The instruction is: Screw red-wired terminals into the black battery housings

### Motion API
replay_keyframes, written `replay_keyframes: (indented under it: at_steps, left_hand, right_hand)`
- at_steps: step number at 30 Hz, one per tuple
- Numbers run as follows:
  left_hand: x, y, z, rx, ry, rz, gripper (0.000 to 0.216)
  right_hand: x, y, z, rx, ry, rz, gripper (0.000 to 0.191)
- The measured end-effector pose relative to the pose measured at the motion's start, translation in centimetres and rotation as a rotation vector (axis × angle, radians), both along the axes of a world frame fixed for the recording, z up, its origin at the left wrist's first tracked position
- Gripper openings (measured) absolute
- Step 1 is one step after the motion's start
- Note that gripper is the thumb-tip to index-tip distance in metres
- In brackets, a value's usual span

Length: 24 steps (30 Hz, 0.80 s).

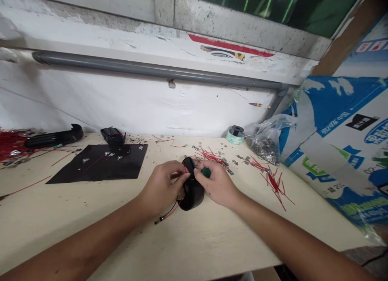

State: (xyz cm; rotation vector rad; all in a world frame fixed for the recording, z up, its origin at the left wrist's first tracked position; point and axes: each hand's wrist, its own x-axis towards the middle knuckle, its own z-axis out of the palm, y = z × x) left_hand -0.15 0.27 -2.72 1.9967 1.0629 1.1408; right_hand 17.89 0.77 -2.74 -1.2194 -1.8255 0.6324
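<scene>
A black plastic housing with a wide rounded end stands on the table between my hands, its narrow end pointing away from me. My left hand is closed at the housing's left side, with a bit of red wire at its pinched thumb and fingertip. From under that hand, a red and a black lead run to a small metal connector. On the other side, my right hand is closed round a dark green rounded object, mostly hidden by fingers. Its thumb touches the housing.
Red wires and small metal tabs lie scattered beyond my hands, with more wires to the right. At left is a black sheet with tabs on it, near other black housings. A spool and bag of metal parts stand back right.
</scene>
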Motion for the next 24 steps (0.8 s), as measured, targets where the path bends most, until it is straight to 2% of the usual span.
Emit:
replay_keyframes:
  at_steps: [8,15,24]
  left_hand:
    - [-0.01,-0.12,0.06,-0.038,-0.027,0.013,0.019]
    - [-0.02,-0.12,-0.13,0.015,0.078,-0.001,0.021]
    - [0.5,-0.26,0.22,0.036,0.09,0.035,0.021]
  right_hand:
    - [0.07,0.09,-0.3,-0.007,0.027,0.007,0.02]
    - [0.06,0.15,-0.45,-0.018,0.036,0.027,0.021]
    - [0.18,0.08,-0.6,-0.024,0.035,0.044,0.02]
